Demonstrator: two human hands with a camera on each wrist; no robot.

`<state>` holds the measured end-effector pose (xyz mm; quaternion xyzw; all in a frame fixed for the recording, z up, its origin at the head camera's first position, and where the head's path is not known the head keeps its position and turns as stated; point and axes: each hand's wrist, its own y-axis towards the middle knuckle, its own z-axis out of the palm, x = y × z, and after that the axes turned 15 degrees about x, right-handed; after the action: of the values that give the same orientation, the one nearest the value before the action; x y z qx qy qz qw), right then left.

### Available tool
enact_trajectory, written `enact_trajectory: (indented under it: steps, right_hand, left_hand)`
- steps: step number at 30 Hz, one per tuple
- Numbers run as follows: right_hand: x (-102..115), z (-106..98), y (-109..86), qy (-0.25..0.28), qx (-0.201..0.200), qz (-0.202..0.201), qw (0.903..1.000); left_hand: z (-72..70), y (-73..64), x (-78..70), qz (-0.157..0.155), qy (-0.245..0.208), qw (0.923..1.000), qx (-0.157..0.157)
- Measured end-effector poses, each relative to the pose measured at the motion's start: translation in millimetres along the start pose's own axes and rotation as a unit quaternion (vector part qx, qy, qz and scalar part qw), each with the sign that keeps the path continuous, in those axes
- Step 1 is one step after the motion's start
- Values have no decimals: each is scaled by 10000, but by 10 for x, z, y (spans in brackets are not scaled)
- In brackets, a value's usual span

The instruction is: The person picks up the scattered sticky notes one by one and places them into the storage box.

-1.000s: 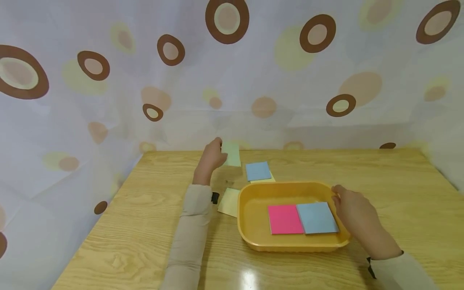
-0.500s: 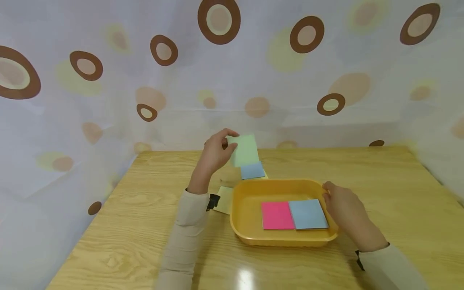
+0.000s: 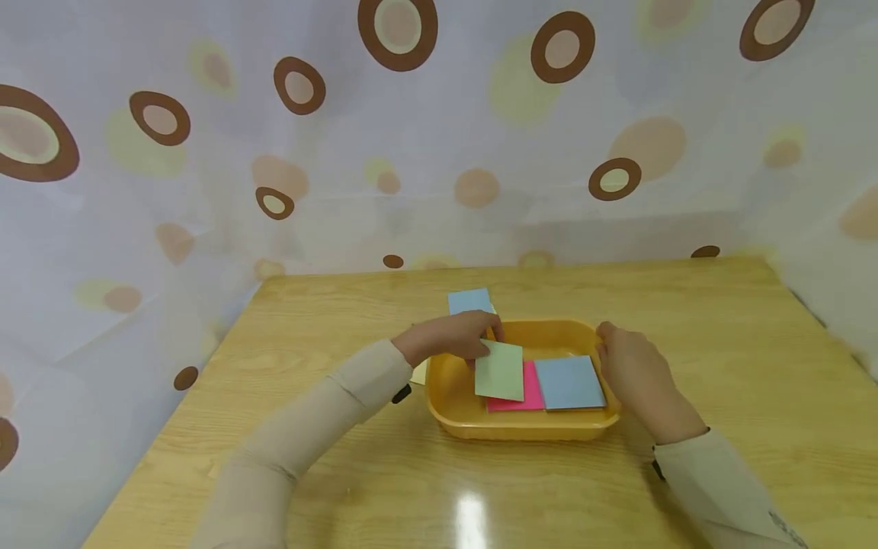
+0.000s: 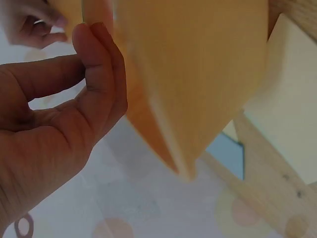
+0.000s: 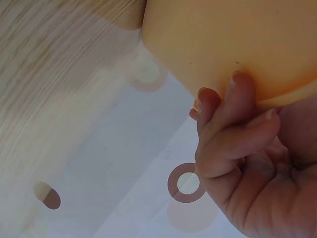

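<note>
My left hand pinches a pale green sticky note pad between thumb and fingers, above the left part of a yellow-orange plastic tray. In the head view the green pad overlaps a pink sticky note pad lying inside. Beside the pink one, on the tray's right, lies a blue pad. My right hand grips the tray's right rim; in the right wrist view its fingers lie against the tray's outer wall. The left wrist view shows my left thumb and fingertips close together at the tray's edge.
Behind the tray another blue pad lies on the wooden table, over a pale yellow one. A further pale yellow pad lies left of the tray, mostly hidden in the head view. A patterned sheet hangs along the back and sides.
My left hand took the green pad from the table's back edge, lifted it and carried it right and towards me, over the tray. My right hand stays on the rim.
</note>
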<state>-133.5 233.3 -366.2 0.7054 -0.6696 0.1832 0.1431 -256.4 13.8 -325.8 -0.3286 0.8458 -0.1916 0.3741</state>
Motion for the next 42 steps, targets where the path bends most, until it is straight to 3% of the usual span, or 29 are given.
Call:
enact_trajectory:
  steps: [4,10,17,20,24,28,30,32,37,42]
  right_hand:
    - [11,-15,23,26,117,65,9999]
    - [10,-21,34,32,191,142,9997]
    - [7,-73,65,-7,128,145,9998]
    - [12,-87,68,5,159,160,9997]
    - [25,-66,38,11,226,181,9996]
    - [25,-26,10,-11,165,166,9997]
    - [31,-6,5,-9,147,154,9998]
    - [36,4,5,15,174,173,9997]
    - [32,-5,15,-19,148,155,9998]
    - [36,3,7,-105,51,78,9999]
  left_hand:
    - [97,161,14,-291,169,9992,213]
    - [177,259,-3,-358,609,9974,159]
    - [153,255,-79,-458,926,9946,119]
    - [111,200,-96,-346,930,9950,103]
    - [-15,47,-39,109,455,9985,-280]
    - [-221,-139,115,460,-379,9921,-1108]
    - [-332,-189,233,467,-643,9862,-1451]
    - [-435,-191,349,337,-603,9837,-1661]
    - [-602,35,599,-282,334,9845,-1697]
    - [-622,401,791,-328,1023,9868,-1208]
